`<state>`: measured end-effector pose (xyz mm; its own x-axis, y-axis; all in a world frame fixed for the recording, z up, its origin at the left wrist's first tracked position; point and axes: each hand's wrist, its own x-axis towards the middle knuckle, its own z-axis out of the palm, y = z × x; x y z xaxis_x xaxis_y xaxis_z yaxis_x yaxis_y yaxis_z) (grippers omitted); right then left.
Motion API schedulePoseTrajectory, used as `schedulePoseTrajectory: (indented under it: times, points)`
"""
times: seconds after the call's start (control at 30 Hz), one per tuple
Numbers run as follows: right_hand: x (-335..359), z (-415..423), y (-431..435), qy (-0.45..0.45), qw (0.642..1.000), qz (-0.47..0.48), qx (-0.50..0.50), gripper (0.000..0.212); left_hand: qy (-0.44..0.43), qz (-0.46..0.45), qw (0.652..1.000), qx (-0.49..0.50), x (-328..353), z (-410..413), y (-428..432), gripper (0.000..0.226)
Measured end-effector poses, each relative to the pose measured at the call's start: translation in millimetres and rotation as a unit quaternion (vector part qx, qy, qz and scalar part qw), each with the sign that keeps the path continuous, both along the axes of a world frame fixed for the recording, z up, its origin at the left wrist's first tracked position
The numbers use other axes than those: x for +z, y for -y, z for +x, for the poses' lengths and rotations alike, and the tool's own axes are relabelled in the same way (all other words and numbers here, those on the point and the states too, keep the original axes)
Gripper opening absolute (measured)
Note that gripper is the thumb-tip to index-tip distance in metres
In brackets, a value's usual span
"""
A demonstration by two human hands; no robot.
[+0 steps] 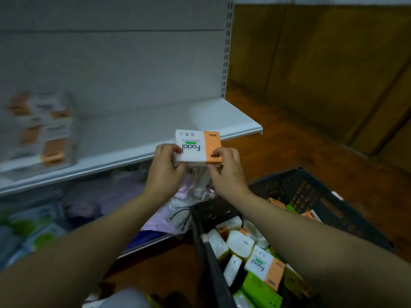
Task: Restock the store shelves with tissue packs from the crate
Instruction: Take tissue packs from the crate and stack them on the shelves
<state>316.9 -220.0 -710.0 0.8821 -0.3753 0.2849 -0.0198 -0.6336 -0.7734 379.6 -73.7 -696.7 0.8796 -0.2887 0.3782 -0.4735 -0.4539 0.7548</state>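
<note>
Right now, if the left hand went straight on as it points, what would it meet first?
Likely the white shelf, just beyond the left hand and its tissue pack; depth is unclear.

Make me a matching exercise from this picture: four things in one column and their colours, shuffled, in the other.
Things:
1 held pack
2 crate
3 shelf
4 floor

Colours:
A plain white
B black
C brown
D orange and white

Pairs: 1-D, 2-B, 3-A, 4-C
</note>
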Motion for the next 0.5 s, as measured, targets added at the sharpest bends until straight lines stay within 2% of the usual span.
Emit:
schedulePoseTrajectory:
  times: [0.17,0.3,0.5]
  points:
    - [24,44,-72,0.034,0.998,-0.012,0.059,0.03,0.022,-0.033,0.997,0.059,26,28,-81,0.032]
    - [38,77,-139,0.061,0.992,-0.011,0.114,0.03,0.039,-0.013,0.989,0.142,35,48,-152,0.033]
    - [49,118,-223,0.045,0.98,-0.025,0.192,0.033,-0.001,-0.008,0.97,0.245,41,75,-239,0.027]
